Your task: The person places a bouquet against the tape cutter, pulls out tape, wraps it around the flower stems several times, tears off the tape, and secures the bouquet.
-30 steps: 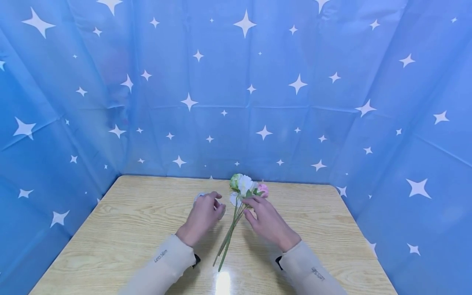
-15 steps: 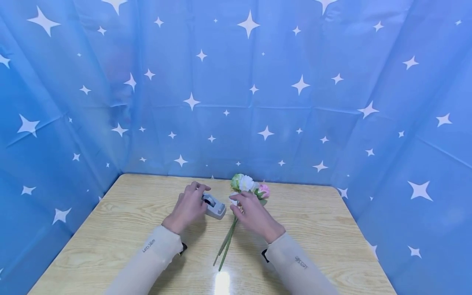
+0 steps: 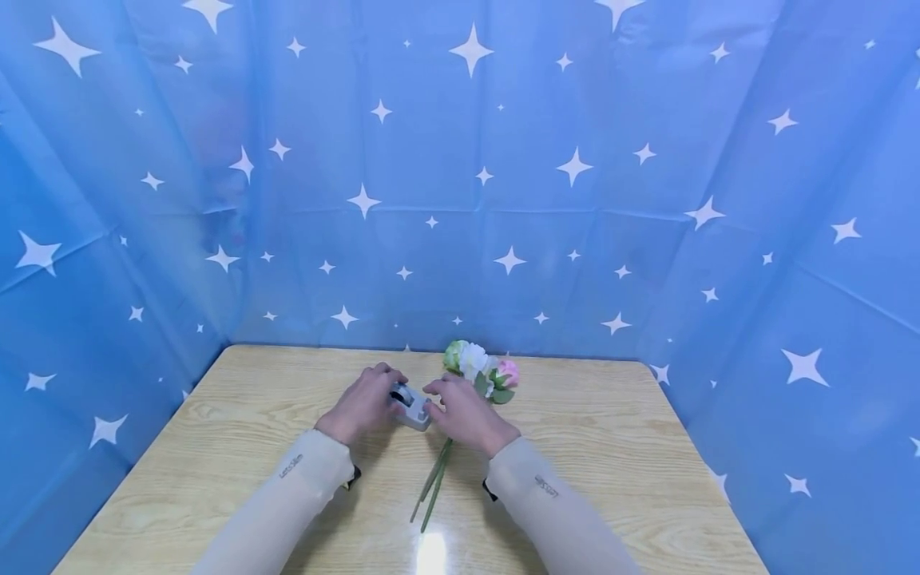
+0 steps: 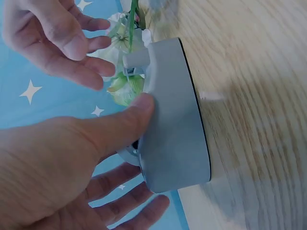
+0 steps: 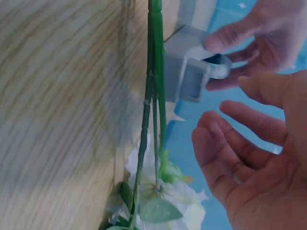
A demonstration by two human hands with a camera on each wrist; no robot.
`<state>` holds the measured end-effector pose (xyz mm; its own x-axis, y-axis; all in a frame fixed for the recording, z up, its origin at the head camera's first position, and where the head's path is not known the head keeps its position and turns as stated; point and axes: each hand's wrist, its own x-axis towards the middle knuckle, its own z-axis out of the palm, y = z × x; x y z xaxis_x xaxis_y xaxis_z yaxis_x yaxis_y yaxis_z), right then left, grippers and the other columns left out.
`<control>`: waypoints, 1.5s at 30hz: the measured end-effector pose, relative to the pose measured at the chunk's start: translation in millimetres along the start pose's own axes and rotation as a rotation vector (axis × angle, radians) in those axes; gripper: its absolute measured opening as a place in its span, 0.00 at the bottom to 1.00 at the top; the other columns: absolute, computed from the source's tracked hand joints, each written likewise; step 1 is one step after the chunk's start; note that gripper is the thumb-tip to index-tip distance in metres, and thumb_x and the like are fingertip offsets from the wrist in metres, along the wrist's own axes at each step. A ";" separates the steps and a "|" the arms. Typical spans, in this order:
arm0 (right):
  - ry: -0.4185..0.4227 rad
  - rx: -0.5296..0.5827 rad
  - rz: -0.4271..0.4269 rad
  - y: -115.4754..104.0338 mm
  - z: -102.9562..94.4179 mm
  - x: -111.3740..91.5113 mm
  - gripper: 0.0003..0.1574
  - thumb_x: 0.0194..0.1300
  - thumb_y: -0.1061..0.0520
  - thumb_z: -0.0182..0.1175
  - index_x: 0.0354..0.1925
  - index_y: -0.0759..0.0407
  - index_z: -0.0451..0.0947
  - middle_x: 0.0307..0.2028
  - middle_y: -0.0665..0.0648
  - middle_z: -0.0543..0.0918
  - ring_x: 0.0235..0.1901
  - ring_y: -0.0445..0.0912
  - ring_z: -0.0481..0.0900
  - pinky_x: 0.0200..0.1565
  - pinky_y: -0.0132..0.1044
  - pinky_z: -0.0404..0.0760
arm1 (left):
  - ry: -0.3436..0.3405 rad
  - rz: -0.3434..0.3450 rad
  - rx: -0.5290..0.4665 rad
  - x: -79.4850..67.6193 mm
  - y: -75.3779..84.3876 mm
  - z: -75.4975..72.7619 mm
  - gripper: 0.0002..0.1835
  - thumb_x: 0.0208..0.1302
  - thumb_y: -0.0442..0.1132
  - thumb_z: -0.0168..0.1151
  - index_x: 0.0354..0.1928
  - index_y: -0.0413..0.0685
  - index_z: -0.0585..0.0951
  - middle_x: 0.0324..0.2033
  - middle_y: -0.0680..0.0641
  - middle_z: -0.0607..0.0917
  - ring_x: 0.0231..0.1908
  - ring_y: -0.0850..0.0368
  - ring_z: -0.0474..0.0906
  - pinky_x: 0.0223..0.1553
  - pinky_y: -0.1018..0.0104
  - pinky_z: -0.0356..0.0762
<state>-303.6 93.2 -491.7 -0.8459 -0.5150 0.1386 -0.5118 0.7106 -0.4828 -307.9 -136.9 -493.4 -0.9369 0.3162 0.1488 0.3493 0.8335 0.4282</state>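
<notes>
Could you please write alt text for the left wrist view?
A left hand holds a grey tape dispenser at a wood-grain table. Beyond the dispenser are an empty right hand, its fingers loosely bent, and white and green flowers.

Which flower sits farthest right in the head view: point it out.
The pink flower; the white flowers and the green flower all sit farther left.

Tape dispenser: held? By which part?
Left grip holds the tape dispenser, thumb on one side's upper edge; far-side contact is hidden. Right grip holds nothing.
</notes>
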 end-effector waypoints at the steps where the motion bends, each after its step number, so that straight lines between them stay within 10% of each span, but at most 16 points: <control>1: -0.004 -0.011 -0.003 -0.4 1.4 2.0 0.22 0.89 0.54 0.66 0.71 0.63 0.88 0.64 0.64 0.91 0.54 0.53 0.92 0.53 0.44 0.94 | 0.005 0.004 0.002 1.6 -0.3 -0.1 0.25 0.70 0.31 0.84 0.67 0.37 0.90 0.61 0.35 0.90 0.60 0.36 0.87 0.65 0.41 0.90; 26: -0.007 -0.141 0.020 -7.1 22.5 25.4 0.09 0.84 0.54 0.72 0.42 0.56 0.93 0.40 0.55 0.88 0.36 0.42 0.80 0.38 0.36 0.82 | 0.082 0.028 0.073 2.4 -1.8 10.5 0.18 0.64 0.23 0.85 0.55 0.39 0.94 0.43 0.40 0.91 0.43 0.45 0.89 0.49 0.48 0.93; 45: 0.035 -0.185 0.028 -8.0 20.0 33.0 0.20 0.86 0.61 0.65 0.31 0.55 0.86 0.31 0.52 0.79 0.29 0.42 0.71 0.33 0.34 0.74 | 0.094 0.013 0.086 11.8 -0.8 11.7 0.16 0.66 0.22 0.82 0.53 0.39 0.95 0.42 0.40 0.91 0.43 0.42 0.89 0.50 0.46 0.93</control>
<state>-324.4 61.0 -500.6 -0.8634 -0.4788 0.1588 -0.5038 0.8023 -0.3202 -319.1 -128.5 -502.4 -0.9279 0.2870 0.2381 0.3573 0.8668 0.3478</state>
